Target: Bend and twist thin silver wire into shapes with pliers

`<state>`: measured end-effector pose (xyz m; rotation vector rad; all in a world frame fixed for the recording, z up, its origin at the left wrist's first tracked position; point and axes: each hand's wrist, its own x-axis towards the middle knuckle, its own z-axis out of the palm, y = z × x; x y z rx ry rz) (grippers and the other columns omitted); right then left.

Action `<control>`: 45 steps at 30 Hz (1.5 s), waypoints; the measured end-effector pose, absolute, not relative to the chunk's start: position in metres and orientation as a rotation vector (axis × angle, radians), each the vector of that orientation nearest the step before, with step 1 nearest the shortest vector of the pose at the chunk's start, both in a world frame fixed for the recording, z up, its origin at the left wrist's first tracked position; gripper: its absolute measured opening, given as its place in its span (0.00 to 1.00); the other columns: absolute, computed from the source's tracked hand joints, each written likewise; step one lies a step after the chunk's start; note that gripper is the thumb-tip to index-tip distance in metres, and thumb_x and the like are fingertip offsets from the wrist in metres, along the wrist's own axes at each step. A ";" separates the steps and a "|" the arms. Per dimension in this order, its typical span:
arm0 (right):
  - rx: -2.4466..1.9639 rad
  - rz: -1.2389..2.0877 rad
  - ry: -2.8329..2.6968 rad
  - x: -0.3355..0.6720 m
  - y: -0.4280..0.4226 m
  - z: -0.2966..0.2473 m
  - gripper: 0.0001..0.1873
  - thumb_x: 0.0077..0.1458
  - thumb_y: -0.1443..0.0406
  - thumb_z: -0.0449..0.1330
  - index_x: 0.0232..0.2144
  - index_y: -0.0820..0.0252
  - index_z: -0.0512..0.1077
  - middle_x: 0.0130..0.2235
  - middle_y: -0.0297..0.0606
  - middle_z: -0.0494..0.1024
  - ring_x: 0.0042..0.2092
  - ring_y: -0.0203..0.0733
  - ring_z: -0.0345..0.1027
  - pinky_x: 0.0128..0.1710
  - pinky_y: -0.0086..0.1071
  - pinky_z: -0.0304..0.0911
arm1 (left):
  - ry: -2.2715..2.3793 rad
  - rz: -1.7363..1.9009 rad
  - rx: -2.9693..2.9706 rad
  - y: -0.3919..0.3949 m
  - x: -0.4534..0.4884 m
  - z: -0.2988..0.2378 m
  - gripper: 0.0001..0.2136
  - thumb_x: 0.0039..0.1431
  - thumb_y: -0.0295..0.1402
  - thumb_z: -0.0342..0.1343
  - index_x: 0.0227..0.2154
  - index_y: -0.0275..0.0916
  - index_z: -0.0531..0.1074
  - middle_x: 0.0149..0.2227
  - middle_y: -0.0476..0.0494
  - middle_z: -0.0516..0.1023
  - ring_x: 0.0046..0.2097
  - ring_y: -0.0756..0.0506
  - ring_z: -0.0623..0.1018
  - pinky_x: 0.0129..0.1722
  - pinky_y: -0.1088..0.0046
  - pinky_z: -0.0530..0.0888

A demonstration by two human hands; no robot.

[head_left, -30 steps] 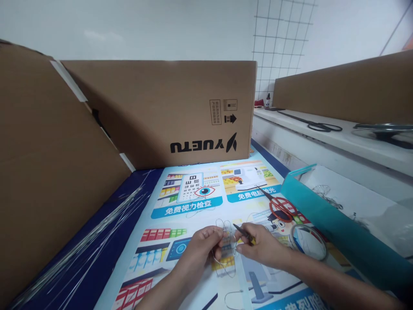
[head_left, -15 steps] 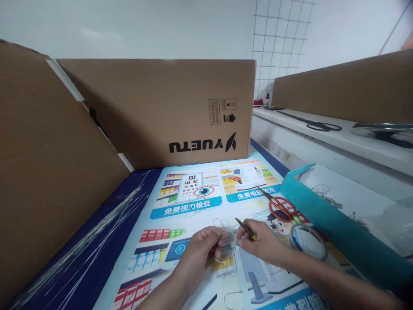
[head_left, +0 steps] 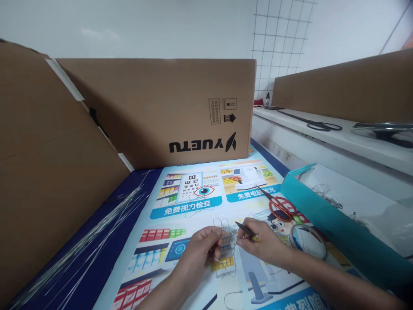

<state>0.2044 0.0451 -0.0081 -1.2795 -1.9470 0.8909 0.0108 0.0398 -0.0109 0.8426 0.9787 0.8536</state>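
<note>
My left hand (head_left: 205, 244) is closed, thumb and fingers pinching a thin wire bent into several petal-like loops (head_left: 235, 246). The loops stand out to the right of the fingertips, above the printed sheet. My right hand (head_left: 263, 242) is closed round a small pair of pliers (head_left: 245, 230) with dark pointed jaws and a bit of yellow on the handle. Its jaws point up and left, away from the wire. The right thumb and fingertip are at the right edge of the loops; whether they pinch the wire is too small to tell.
Red-handled scissors (head_left: 280, 209) and a roll of clear tape (head_left: 308, 242) lie right of my hands. Beyond is a teal-edged box (head_left: 322, 215) holding wire pieces. Straight wires (head_left: 97, 232) lie at left. Cardboard (head_left: 155, 112) stands behind; black scissors (head_left: 319, 125) rest on the ledge.
My right hand and the pliers have shifted very slightly. The left hand keeps its grip on the bent wire, and the other things stay where they were.
</note>
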 end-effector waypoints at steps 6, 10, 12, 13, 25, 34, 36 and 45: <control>-1.273 0.881 -1.968 0.205 0.046 -0.008 0.02 0.45 0.68 0.58 0.26 0.59 0.67 0.26 0.29 0.68 0.27 0.32 0.62 0.26 0.24 0.55 | 1.002 0.849 0.843 0.040 0.012 -0.009 0.12 0.56 0.40 0.51 0.24 0.36 0.66 0.15 0.52 0.65 0.18 0.54 0.62 0.23 0.77 0.56; -1.277 0.868 -1.965 0.204 0.047 -0.008 0.02 0.45 0.68 0.58 0.25 0.59 0.67 0.25 0.29 0.67 0.27 0.32 0.61 0.25 0.24 0.55 | 1.010 0.839 0.856 0.040 0.013 -0.007 0.13 0.56 0.40 0.51 0.23 0.36 0.66 0.14 0.52 0.65 0.18 0.54 0.62 0.22 0.77 0.55; -1.279 0.867 -1.961 0.204 0.047 -0.008 0.02 0.45 0.67 0.58 0.25 0.59 0.67 0.26 0.29 0.67 0.27 0.32 0.61 0.26 0.24 0.55 | 1.011 0.835 0.855 0.040 0.013 -0.006 0.13 0.56 0.40 0.51 0.23 0.36 0.66 0.14 0.52 0.65 0.18 0.54 0.62 0.22 0.77 0.55; -1.277 0.873 -1.959 0.204 0.047 -0.008 0.02 0.45 0.67 0.58 0.25 0.59 0.67 0.26 0.29 0.67 0.27 0.32 0.61 0.26 0.24 0.55 | 1.011 0.835 0.854 0.040 0.013 -0.006 0.12 0.56 0.40 0.51 0.24 0.36 0.67 0.15 0.52 0.65 0.18 0.54 0.62 0.22 0.77 0.55; -1.269 0.861 -1.956 0.202 0.051 -0.004 0.01 0.45 0.69 0.56 0.24 0.59 0.67 0.26 0.29 0.66 0.27 0.31 0.61 0.26 0.24 0.55 | 0.979 0.851 0.846 0.038 0.015 -0.008 0.11 0.54 0.39 0.53 0.26 0.35 0.68 0.22 0.52 0.66 0.18 0.56 0.62 0.22 0.78 0.56; -1.288 0.883 -1.948 0.199 0.057 -0.003 0.01 0.45 0.67 0.57 0.25 0.60 0.66 0.27 0.30 0.68 0.29 0.33 0.62 0.28 0.25 0.57 | 1.007 0.808 0.846 0.034 0.020 -0.003 0.11 0.52 0.39 0.54 0.24 0.35 0.68 0.20 0.53 0.65 0.17 0.56 0.62 0.20 0.78 0.54; -1.289 0.884 -1.964 0.201 0.058 -0.003 0.02 0.46 0.67 0.57 0.25 0.60 0.66 0.27 0.30 0.68 0.28 0.33 0.62 0.27 0.24 0.56 | 0.995 0.811 0.840 0.035 0.020 -0.004 0.11 0.52 0.38 0.54 0.25 0.35 0.69 0.20 0.52 0.66 0.17 0.56 0.62 0.20 0.78 0.54; -1.384 0.565 -2.359 0.222 0.064 0.003 0.06 0.51 0.64 0.55 0.25 0.61 0.67 0.29 0.34 0.69 0.32 0.36 0.62 0.30 0.26 0.54 | 0.958 0.825 0.843 0.037 0.014 -0.005 0.10 0.54 0.37 0.53 0.27 0.34 0.70 0.22 0.51 0.66 0.19 0.56 0.63 0.20 0.78 0.56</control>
